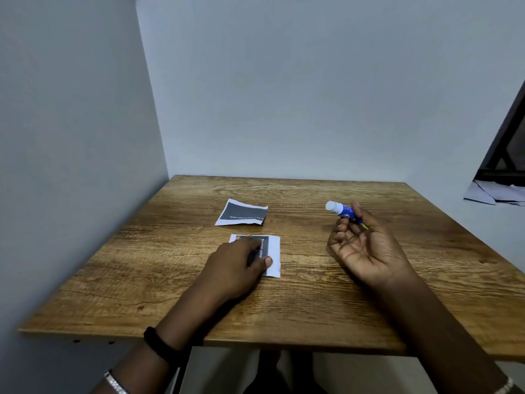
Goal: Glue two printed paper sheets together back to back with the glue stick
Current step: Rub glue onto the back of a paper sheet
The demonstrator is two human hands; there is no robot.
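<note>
Wooden table [312,294], loose papers [494,193] beyond.

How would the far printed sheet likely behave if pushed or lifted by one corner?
The far sheet looks thin, and its right corner curls up off the table, so it would probably flop when lifted. Small and flat, it is likely very light and may slide across the smooth wood when pushed.

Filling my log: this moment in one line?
left hand presses near sheet | right hand holds glue stick | far sheet print-up, untouched
</note>
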